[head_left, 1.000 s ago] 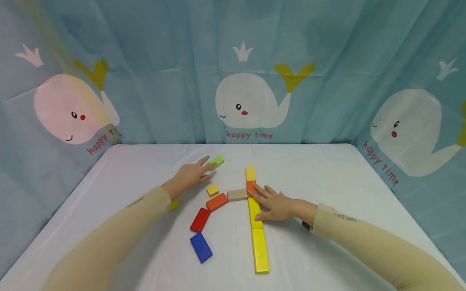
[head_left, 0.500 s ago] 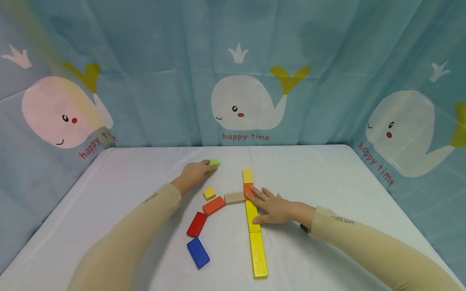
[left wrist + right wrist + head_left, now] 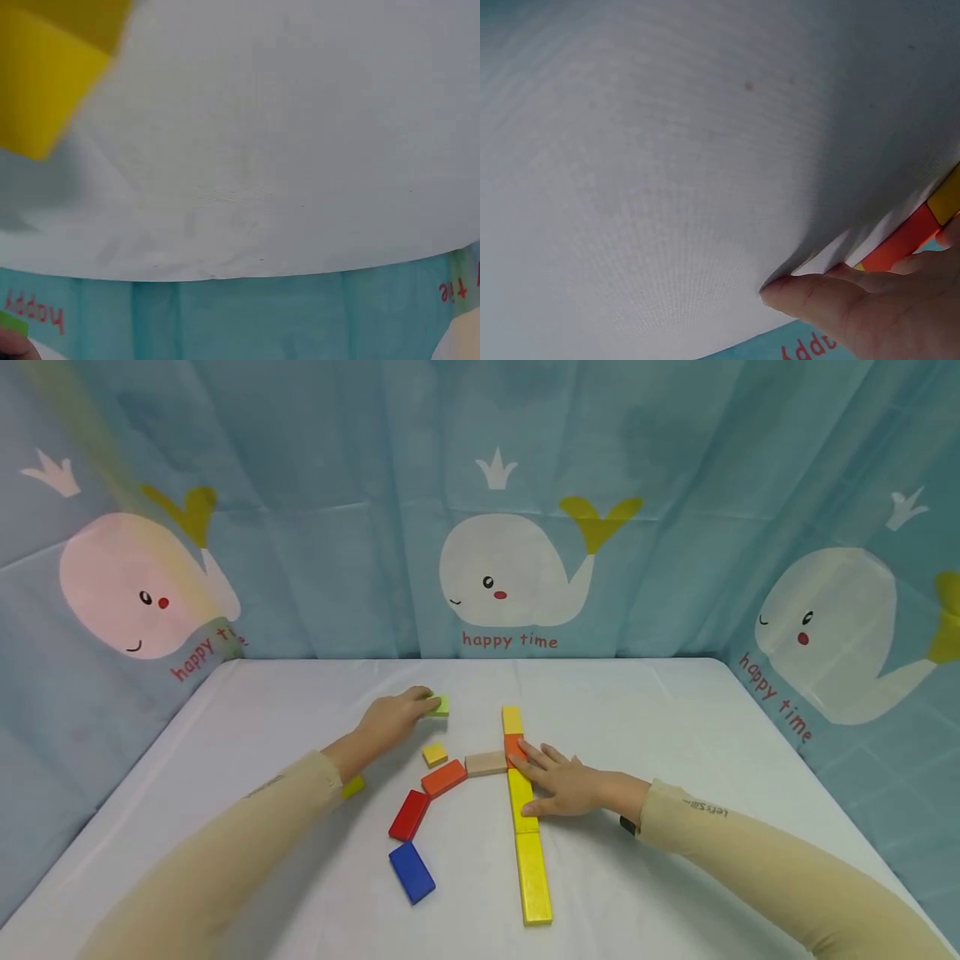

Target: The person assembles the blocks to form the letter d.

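At the back of the table, my left hand [image 3: 390, 720] pinches a light green block [image 3: 441, 707]. Part of that green block [image 3: 10, 322] shows beside a fingertip in the left wrist view. My right hand [image 3: 567, 785] lies with extended fingers on the straight row, touching the orange block [image 3: 513, 748] and a long yellow block [image 3: 523, 810]. A small yellow block [image 3: 512, 719] tops the row, and another long yellow block [image 3: 534, 881] ends it at the front. A beige block [image 3: 487, 764] meets the row from the left.
Left of the beige block, an orange-red block [image 3: 444, 778], a red block [image 3: 409, 815] and a blue block [image 3: 412, 872] form a curve. A small yellow block [image 3: 434, 754] stands just behind it. Another yellow block [image 3: 353, 786] is partly hidden by my left wrist.
My left hand has closed its spread fingers on the green block, which has turned and shifted slightly toward me. My right hand stays in place on the row.
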The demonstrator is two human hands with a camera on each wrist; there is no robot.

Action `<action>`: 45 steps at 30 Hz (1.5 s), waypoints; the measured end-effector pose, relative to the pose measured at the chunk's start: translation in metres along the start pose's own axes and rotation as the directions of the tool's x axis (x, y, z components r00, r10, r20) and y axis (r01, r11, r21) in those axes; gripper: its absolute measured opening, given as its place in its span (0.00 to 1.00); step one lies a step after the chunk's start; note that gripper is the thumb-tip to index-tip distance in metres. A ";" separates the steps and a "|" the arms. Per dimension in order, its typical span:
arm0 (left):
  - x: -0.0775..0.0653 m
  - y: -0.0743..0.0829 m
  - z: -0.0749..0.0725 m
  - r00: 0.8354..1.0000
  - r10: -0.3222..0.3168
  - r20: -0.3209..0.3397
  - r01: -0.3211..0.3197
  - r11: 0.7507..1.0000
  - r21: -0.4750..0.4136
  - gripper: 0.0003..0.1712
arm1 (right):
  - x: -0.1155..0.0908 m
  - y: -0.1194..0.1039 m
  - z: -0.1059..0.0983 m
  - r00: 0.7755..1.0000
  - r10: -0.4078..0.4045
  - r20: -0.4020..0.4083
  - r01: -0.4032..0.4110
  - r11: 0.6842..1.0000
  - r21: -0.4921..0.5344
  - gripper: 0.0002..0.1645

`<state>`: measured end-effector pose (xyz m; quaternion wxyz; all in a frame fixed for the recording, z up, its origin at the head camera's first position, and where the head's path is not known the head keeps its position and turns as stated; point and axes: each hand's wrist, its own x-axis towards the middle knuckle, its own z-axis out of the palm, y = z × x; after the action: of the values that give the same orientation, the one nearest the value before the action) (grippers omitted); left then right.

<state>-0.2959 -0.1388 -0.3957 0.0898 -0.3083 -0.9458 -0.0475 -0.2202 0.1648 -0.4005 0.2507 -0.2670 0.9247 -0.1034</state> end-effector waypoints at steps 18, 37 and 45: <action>-0.099 0.075 -0.009 0.802 0.550 -0.233 -0.584 0.804 -0.111 0.20 | 0.005 0.002 -0.004 1.000 0.014 -0.002 -0.014 0.999 -0.028 0.52; -0.150 0.115 0.005 0.837 0.540 -0.089 -0.545 0.810 -0.217 0.17 | 0.004 0.001 0.000 1.000 0.003 -0.006 -0.003 1.000 -0.026 0.52; -0.152 0.113 0.006 0.840 0.537 -0.083 -0.532 0.781 -0.326 0.17 | 0.002 -0.001 -0.002 1.000 -0.001 -0.001 0.001 1.000 -0.014 0.52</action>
<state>-0.1092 -0.1347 -0.4279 0.0387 -0.5743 -0.7979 -0.1787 -0.2223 0.1633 -0.3996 0.2484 -0.2692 0.9254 -0.0974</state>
